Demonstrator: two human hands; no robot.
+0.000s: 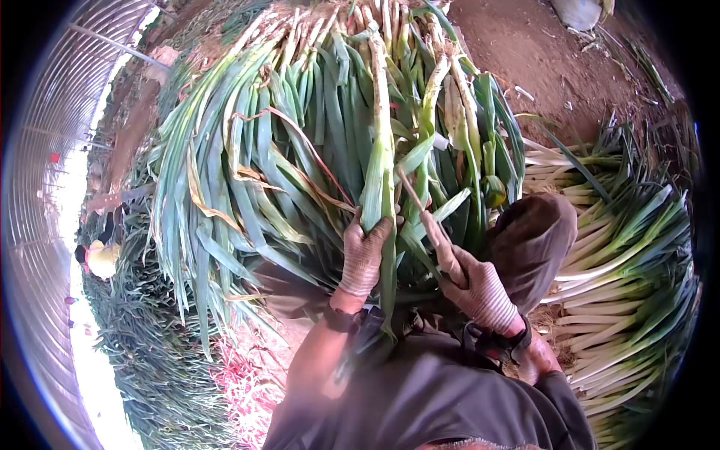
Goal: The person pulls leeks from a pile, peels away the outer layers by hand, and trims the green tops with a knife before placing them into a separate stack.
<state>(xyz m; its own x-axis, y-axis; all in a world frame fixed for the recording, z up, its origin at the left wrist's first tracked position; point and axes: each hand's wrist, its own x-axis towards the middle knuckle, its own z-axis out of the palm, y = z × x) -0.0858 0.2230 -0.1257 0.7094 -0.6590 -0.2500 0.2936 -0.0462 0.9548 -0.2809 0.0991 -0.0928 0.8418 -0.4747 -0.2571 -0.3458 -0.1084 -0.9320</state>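
Note:
My left hand [364, 255], in a striped work glove, is closed around the green leaves of a long green onion [381, 112]. Its pale stalk and root end point away from me. In my gloved right hand [478, 291] is a slim knife-like tool [438, 238], gripped by its light handle, with the narrow brownish end angled toward the held onion's leaves. Beneath both hands a large heap of untrimmed green onions [292, 142] spreads in front of me, roots at the far side and leaves toward my lap.
Cleaned green onions [600, 315] with white stalks lie in a long row at my right. My bent knee [536, 236] stands beside the heap. More green onions [157, 360] cover the ground at left, near red and white strips [251, 390]. Another person [101, 259] is at far left.

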